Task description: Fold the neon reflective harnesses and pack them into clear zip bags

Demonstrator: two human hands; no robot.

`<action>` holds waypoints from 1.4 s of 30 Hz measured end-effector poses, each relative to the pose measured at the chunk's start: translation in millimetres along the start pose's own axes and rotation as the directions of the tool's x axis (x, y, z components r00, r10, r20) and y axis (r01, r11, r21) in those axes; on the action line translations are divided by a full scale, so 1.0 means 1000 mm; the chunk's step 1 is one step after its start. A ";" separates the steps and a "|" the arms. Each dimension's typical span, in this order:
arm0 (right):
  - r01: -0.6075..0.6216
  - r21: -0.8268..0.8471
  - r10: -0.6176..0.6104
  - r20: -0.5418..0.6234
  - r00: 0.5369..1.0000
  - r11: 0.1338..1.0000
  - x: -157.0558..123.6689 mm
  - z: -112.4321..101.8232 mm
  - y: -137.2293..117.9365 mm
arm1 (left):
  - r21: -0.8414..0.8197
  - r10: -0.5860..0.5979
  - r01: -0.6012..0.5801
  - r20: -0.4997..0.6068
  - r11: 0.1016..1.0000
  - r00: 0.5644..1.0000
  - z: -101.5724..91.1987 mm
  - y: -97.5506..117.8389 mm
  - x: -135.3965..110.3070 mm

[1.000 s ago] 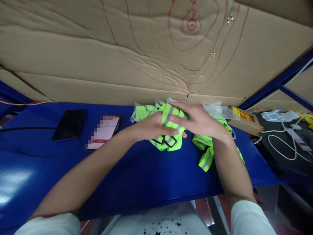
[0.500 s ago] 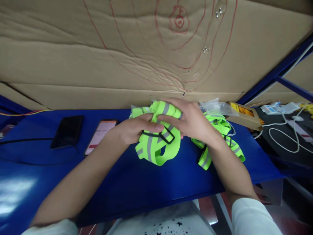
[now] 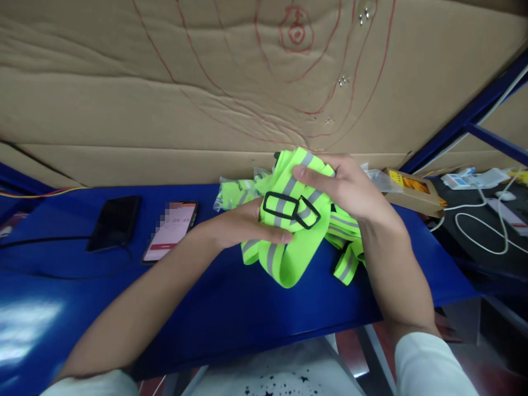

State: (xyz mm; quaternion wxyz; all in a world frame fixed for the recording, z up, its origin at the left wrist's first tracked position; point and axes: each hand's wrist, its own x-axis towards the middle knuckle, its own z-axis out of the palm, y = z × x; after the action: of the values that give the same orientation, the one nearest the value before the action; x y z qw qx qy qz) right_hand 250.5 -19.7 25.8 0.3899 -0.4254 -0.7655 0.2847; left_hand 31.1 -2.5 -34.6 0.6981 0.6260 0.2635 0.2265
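Observation:
Between my two hands is a bundle of neon-yellow reflective strap (image 3: 295, 250) with grey stripes, folded over itself, a loop hanging at its lower end. Two black buckles (image 3: 281, 205) lie on its front face. My left hand (image 3: 247, 223) grips the bundle from the left, thumb across the front below the buckles. With the thumb pressed on its upper right part, my right hand (image 3: 340, 181) holds it too; the other fingers are mostly hidden behind. A second neon strap (image 3: 348, 264) lies on the table, partly covered by my right forearm. Behind my left hand sits a clear bag (image 3: 235, 192) with more neon strap.
A phone (image 3: 173, 228) and a black device with a cable (image 3: 114, 223) lie left on the blue table (image 3: 198, 319). At the right are a cardboard box (image 3: 414, 191) and white cables (image 3: 480, 236). A cardboard panel (image 3: 103, 110) stands at the back.
The bundle has been lifted and turned, so both buckles now face me. My right hand has moved right, its thumb now on the front of the strap.

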 end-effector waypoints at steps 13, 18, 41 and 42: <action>0.157 -0.268 -0.160 0.011 0.987 0.951 -0.001 0.003 0.001 | -0.239 -0.070 0.026 -0.176 0.971 0.982 0.024 -0.017 0.013; 0.136 -0.228 -0.149 -0.043 0.988 0.964 -0.003 0.000 0.000 | -0.163 -0.048 0.032 -0.093 0.986 0.994 0.013 -0.013 0.011; -0.499 0.501 0.327 0.394 0.859 0.707 0.013 0.021 0.028 | 0.389 0.116 -0.158 0.130 0.908 0.985 -0.025 0.005 -0.001; -0.507 0.501 0.327 0.406 0.853 0.702 0.013 0.024 0.030 | 0.420 0.133 -0.168 0.113 0.892 0.985 -0.029 0.002 0.001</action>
State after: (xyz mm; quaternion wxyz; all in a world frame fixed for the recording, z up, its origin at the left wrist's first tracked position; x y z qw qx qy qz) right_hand 239.2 4.0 -5.3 0.3115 -0.4001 -0.5678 0.6484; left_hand 13.0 19.9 -34.5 0.5341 0.7911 0.2289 0.1909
